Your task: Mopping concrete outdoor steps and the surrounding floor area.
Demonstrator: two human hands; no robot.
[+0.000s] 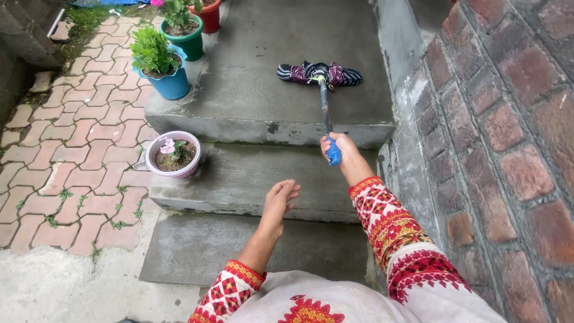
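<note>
My right hand fingers wrap the mop handle; left hand loose, fingers together. Head, probably cloth, at 12 o'clock: keep strokes flat on the step.

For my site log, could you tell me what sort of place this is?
Probably a house's outdoor entrance: concrete steps beside a brick wall, potted plants, paved yard. The right hand holds a mop.
</note>
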